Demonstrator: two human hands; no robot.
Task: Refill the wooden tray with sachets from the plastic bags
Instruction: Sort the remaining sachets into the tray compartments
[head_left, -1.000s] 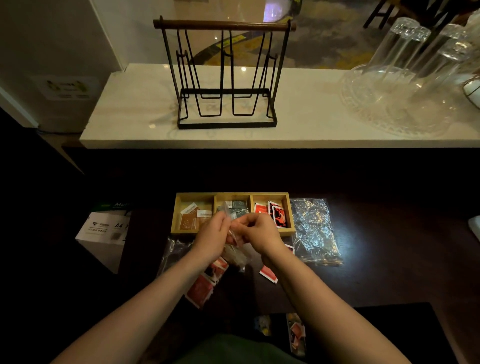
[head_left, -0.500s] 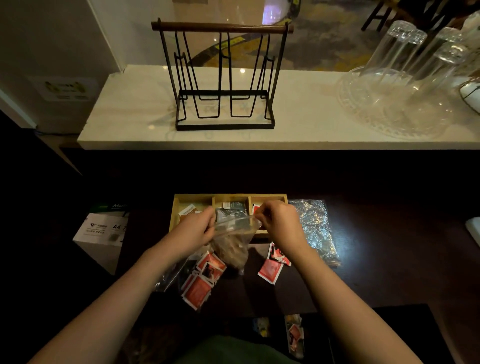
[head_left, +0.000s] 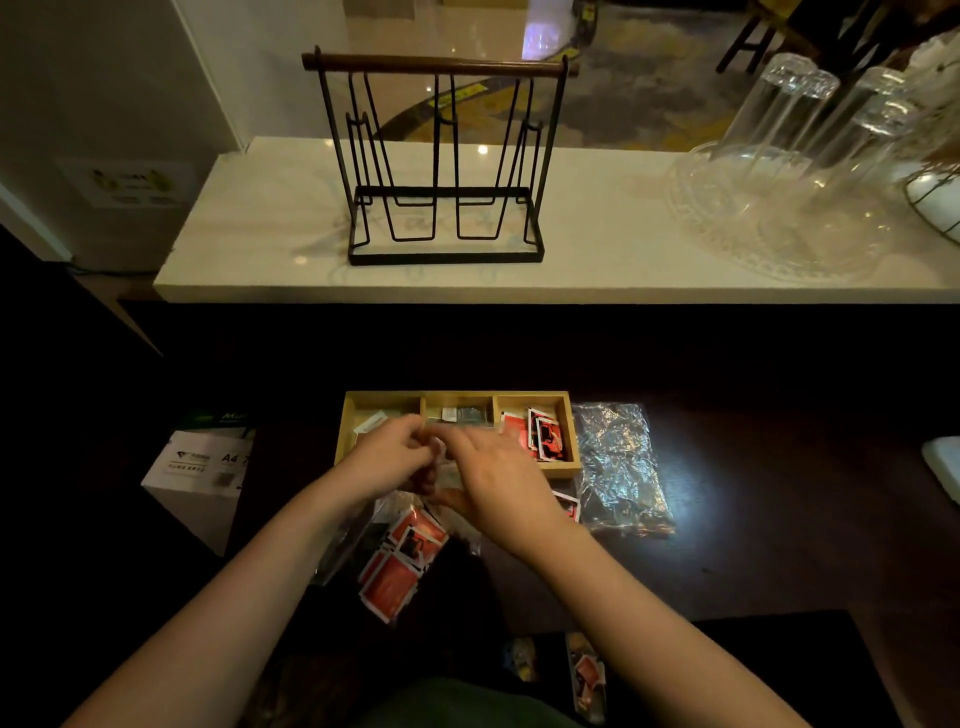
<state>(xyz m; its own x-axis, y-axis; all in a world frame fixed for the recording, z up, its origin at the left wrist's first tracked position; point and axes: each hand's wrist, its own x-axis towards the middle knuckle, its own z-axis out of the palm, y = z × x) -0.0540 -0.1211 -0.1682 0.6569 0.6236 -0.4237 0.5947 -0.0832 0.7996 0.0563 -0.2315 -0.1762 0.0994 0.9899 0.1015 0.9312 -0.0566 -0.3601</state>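
Observation:
The wooden tray (head_left: 457, 399) has three compartments: pale sachets on the left, grey sachets (head_left: 467, 414) in the middle, red sachets (head_left: 545, 434) on the right. My left hand (head_left: 392, 462) and my right hand (head_left: 501, 483) meet over the tray's front edge. Between them is a small clear plastic bag (head_left: 447, 474). My left hand pinches it with curled fingers. My right hand grips its other side between thumb and fingers. Loose red sachets (head_left: 402, 564) lie below my hands, partly inside another clear bag (head_left: 340, 545).
A crumpled clear bag (head_left: 618, 467) lies right of the tray, with a red sachet (head_left: 569, 506) beside it. An A4 paper box (head_left: 202, 467) stands at the left. A marble ledge (head_left: 597, 265) behind carries a wire rack (head_left: 441, 171) and upturned glasses (head_left: 805, 130).
My hands pulled the bag's mouth wide over the tray half a second ago. They have now come back together, with the bag bunched between them.

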